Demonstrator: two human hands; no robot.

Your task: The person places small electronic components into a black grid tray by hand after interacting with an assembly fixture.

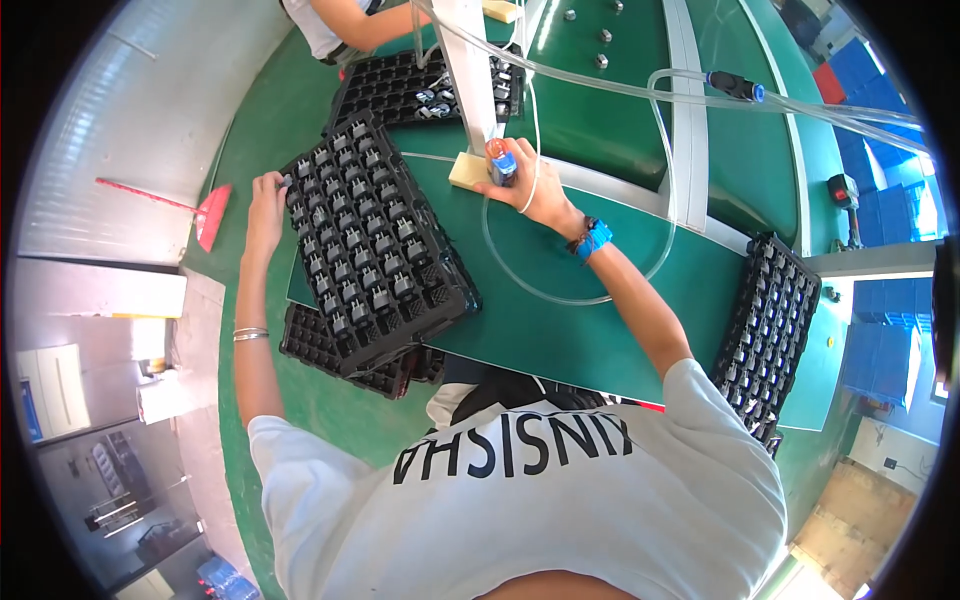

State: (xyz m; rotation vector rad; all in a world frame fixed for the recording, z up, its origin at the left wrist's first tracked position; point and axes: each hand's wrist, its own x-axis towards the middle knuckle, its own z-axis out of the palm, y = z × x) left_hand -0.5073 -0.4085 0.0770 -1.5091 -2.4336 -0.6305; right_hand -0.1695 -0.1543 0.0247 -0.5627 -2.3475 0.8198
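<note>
While a black tray (440, 297) over the left edge of the green table (570, 345) is being pinched by the left hand (266, 194), a blue-and-orange tool (501, 162) is being gripped by the right hand (542, 190).

The right hand (540, 188) hides part of the orange-and-blue handheld tool (500, 157) — tip unseen; beyond the hand, leftward, a co-worker (345, 22) — cut off by the top edge.

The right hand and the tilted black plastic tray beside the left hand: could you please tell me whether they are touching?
Apart: the head view shows green tabletop between the right hand and the tray.
</note>
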